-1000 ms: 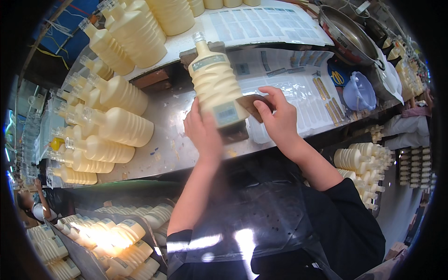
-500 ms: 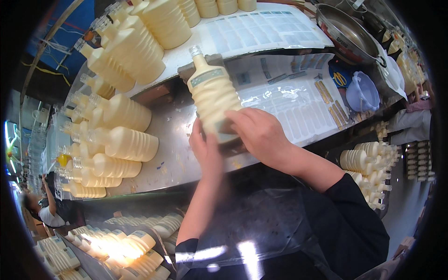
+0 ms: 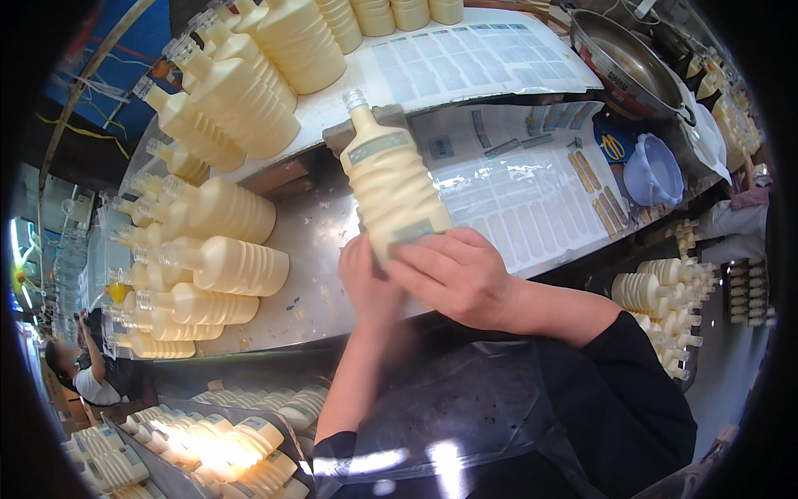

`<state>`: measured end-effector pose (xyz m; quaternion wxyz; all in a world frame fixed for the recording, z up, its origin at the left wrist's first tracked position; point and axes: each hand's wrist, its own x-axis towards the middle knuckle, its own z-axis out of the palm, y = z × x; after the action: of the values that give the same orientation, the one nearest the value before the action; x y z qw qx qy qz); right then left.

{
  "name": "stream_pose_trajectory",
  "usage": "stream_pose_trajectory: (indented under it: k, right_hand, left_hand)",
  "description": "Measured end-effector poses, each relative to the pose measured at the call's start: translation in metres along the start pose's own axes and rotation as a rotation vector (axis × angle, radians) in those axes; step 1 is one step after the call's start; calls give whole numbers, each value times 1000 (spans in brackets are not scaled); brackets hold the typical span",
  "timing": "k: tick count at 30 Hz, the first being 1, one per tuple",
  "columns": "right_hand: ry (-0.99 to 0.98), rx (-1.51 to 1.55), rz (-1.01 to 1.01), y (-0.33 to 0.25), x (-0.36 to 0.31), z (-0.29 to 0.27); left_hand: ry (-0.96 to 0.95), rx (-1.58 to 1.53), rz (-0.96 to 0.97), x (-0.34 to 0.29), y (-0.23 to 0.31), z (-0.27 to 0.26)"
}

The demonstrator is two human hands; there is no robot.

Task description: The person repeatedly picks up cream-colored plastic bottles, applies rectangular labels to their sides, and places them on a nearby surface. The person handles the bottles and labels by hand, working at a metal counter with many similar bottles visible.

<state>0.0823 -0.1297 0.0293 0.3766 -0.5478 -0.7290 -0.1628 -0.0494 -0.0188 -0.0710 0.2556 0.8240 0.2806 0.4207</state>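
Observation:
A cream-coloured bottle (image 3: 391, 183) with wavy ridged sides and a clear threaded neck lies in front of me, its neck pointing away. One grey-green label strip sits near its shoulder and another near its base. My left hand (image 3: 366, 270) is closed round the base end from the left; its fingers are partly hidden and a little blurred. Across the lower label lie the fingers of my right hand (image 3: 457, 279), bent and pressed against the bottle. The bottle's neck end rests by a grey block (image 3: 337, 137) on the metal bench (image 3: 307, 312).
More cream bottles (image 3: 224, 208) stand along the left and back. Label sheets (image 3: 532, 208) cover the bench's right part. A lilac bucket (image 3: 652, 170), yellow-handled scissors (image 3: 613, 148) and a wide metal pan (image 3: 628, 62) are at the right. Crates of bottles (image 3: 208, 449) stand lower left.
My right hand has slid down over the bottle's lower label toward the base. My left hand is closer in at the base end. The whole view has shifted slightly.

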Motion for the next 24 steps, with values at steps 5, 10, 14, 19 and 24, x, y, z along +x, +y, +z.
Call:
stream_pose_trajectory:
  k: [5, 10, 14, 19, 24]
  right_hand:
    - [-158, 171, 6, -5, -12, -6]
    - [117, 221, 625, 20, -30, -8]
    - [205, 457, 959, 45, -51, -2]
    - [118, 829, 1110, 67, -51, 3]
    - [-177, 725, 1154, 80, -24, 13]
  left_hand:
    - [-8, -79, -107, -1, -1, -3]
    - [-33, -25, -118, 0, 7, -13]
    - [16, 50, -13, 11, 12, -21]
    - [-4, 187, 180, 28, 34, -28]
    - [-96, 107, 246, 32, 41, -17]
